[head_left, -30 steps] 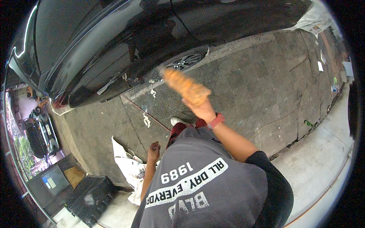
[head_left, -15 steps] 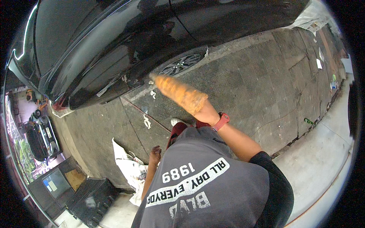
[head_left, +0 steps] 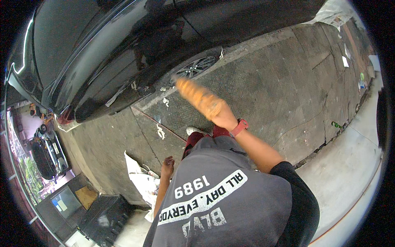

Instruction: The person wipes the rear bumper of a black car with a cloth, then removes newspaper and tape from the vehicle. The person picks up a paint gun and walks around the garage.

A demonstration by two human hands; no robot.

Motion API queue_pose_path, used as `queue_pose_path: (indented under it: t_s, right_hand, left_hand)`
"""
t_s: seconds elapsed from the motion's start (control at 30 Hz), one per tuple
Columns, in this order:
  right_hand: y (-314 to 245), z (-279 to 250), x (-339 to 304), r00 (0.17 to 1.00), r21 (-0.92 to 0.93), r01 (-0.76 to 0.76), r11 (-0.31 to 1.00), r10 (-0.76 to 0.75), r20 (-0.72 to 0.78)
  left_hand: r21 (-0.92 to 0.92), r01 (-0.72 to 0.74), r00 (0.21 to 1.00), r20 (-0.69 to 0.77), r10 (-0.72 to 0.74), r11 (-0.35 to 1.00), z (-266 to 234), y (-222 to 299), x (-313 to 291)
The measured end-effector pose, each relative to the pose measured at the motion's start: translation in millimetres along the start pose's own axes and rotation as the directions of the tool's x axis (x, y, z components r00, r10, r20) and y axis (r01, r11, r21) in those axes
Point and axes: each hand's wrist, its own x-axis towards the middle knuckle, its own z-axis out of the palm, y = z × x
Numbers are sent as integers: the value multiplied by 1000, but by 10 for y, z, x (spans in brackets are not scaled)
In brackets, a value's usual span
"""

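Observation:
My right hand [head_left: 224, 118], below a red wristband, is closed round the near end of a long orange thing [head_left: 197, 96]. It is roughly cylindrical, with a narrower greyish tip, and smeared by motion, so its exact kind cannot be read. It points up and left toward the wheel [head_left: 196, 67] of a black car [head_left: 119, 61], apparently without touching it. My left hand [head_left: 167, 166] hangs low beside my body with curled, dark-smudged fingers. No object shows in it. A crumpled white sheet [head_left: 142, 177] lies near that hand.
Dark ribbed floor [head_left: 263, 94] runs along the car, with white scraps [head_left: 160, 131] on it. A pale ledge [head_left: 349, 164] borders the right side. At lower left stands a black bin-like container [head_left: 105, 222]; another vehicle [head_left: 49, 154] is farther left.
The orange thing has shifted slightly right in my right hand, its tip now nearer the wheel. My view has moved a little; my left hand stays low at my side.

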Motion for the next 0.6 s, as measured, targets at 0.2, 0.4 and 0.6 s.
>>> queue_pose_path:
  t_s: [0.2,0.4,0.6]
  right_hand:
    - [198,94,165,961,-15,16,1000,-20,-275]
    - [-361,170,78,973,-137,84,987,-52,225]
    - [-39,30,225,943,-362,1,932,-121,-309]
  left_hand:
    - [-173,95,996,10,-94,980,63,-16,16]
    - [-206,99,995,29,-95,973,65,21,-15]
    - [-152,48,997,-47,-55,987,53,90,139]
